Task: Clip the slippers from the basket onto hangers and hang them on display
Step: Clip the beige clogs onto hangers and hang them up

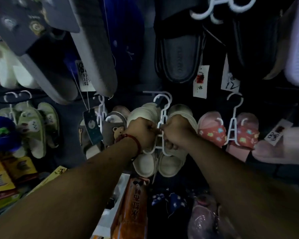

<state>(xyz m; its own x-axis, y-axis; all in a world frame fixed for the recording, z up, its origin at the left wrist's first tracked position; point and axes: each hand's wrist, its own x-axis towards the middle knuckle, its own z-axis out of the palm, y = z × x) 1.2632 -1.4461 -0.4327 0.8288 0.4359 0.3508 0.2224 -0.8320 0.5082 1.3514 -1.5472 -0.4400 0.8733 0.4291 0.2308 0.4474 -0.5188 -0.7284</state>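
A pair of cream slippers [145, 163] hangs on a white plastic hanger [163, 107] in the middle of the display wall, its hook over a rail. My left hand [141, 131], with a red cord at the wrist, grips the left slipper beside the hanger's stem. On the other side, my right hand [177, 131] curls round the right slipper [171, 165] and pinches the hanger's frame. Both hands meet at the hanger's centre. The clips are hidden behind my fingers. No basket is in view.
Neighbouring pairs hang close by: pink patterned slippers [212, 133] right, grey bear slippers [113, 128] and green ones [34, 128] left. Larger grey and dark slippers [178, 57] with price tags hang above. Boxes [133, 204] and bagged goods lie below my arms.
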